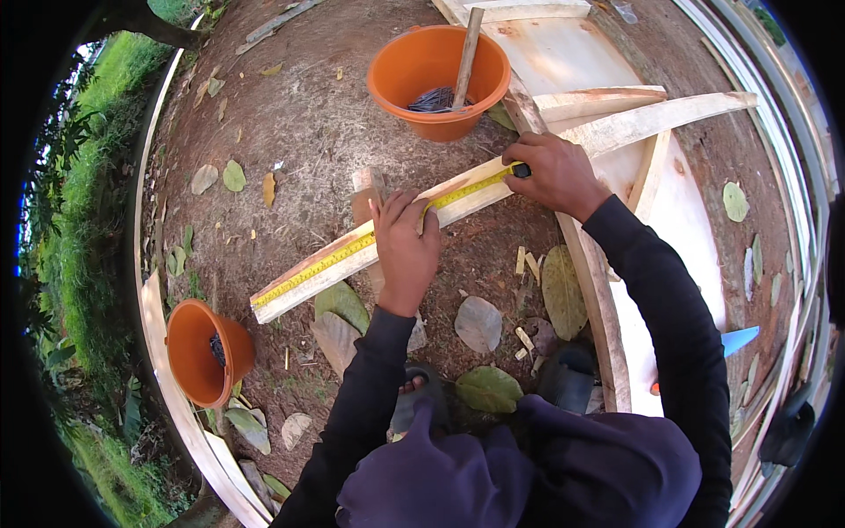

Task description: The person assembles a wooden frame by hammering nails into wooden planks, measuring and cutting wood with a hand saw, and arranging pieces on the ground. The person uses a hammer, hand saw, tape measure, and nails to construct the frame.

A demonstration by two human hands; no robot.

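Observation:
A long pale timber (656, 123) lies slantwise before me, its near-left end resting low and its far end over a wooden frame. Along its top runs the yellow blade of a tape measure (330, 258), drawn out to the timber's left end. My right hand (559, 173) is closed around the tape measure's case, which its fingers mostly hide. Midway along, my left hand (407, 255) pinches the blade against the timber. A short wood block (368, 189) sits underneath, partly hidden by the timber and my left hand.
Beyond the timber stands an orange bucket (400, 62) holding nails and a wooden handle (468, 57). A second orange bucket (189, 352) is at the left. The wooden frame with pale sheeting (563, 53) fills the right. Leaves and wood scraps lie on the soil.

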